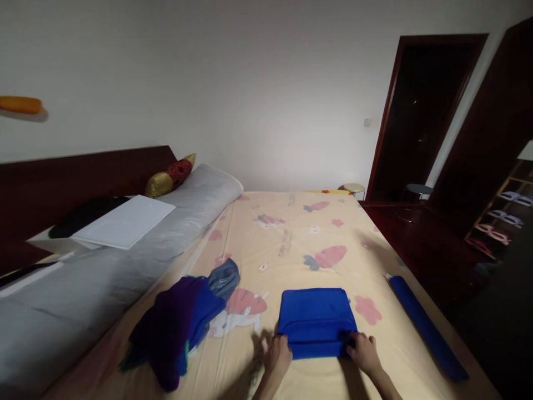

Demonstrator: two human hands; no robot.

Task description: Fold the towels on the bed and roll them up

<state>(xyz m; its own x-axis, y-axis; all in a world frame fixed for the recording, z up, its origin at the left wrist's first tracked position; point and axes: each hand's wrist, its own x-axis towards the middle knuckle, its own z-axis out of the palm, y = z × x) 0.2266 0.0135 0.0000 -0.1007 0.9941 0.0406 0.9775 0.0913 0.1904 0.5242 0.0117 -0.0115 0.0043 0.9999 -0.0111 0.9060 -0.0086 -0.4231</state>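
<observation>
- Blue, rectangular, flat-folded fabric bundle (314,314): lies on the cream, carrot-and-rabbit-printed bedsheet (287,273), between 2 bare hands.
- Left hand (276,354): fingers curled closed over the bundle's near-left corner.
- Right hand (365,351): fingers drawn almost together, gripping the near-right corner.
- Light-framed, tiered shoe rack (504,184), far right: several pairs of shoes (516,198) sit on its shelves.

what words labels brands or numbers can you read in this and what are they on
Nothing can be read with certainty.
Bed sheet: faint printed lettering between the carrot pictures, and a smaller patch farther back; both too blurred to read.
Clothes pile: a small white patch, possibly a tag; no readable text.
Folded blue cloth: no lettering that I can make out.
</observation>
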